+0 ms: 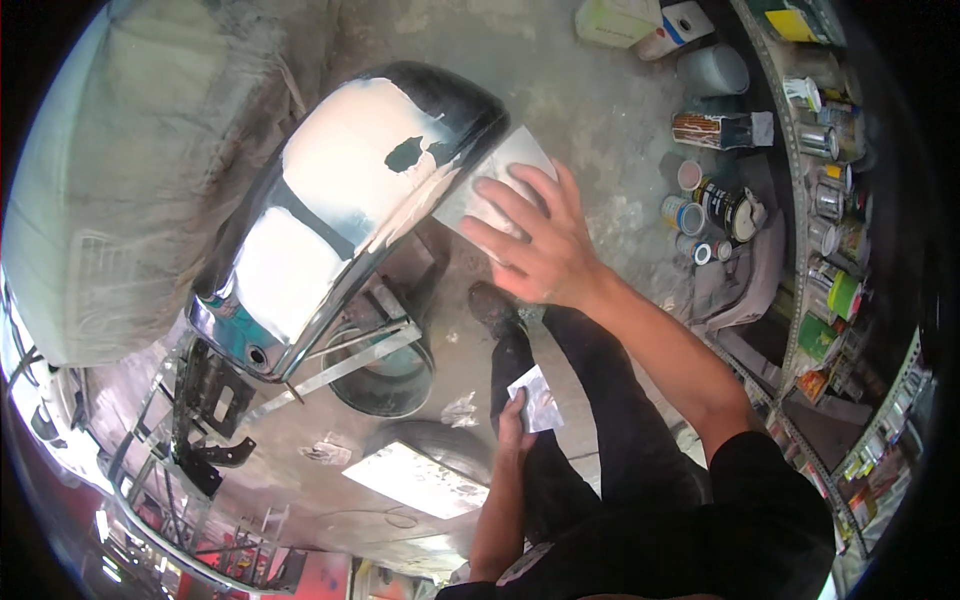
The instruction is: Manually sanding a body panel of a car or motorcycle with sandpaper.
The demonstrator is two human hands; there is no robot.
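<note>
1. Against the right flank of the black tank (340, 200), your right hand (535, 245) presses a grey sanding sheet (490, 180) flat, fingers (500, 200) spread so the load is even.
2. Below the tank, your left hand (515, 420) hangs by your thigh, fingers closed on a small folded sheet (538, 400), kept spare.
3. The tank rests on a metal stand (350, 350), filler patches upward; its long axis runs from upper right down to lower left.

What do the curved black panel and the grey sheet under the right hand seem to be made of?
Curved black panel: probably painted metal, glossy with reflections, covered by matt whitish patches like filler. Grey sheet under the right hand: thin, dull, flexible, possibly abrasive paper.
</note>
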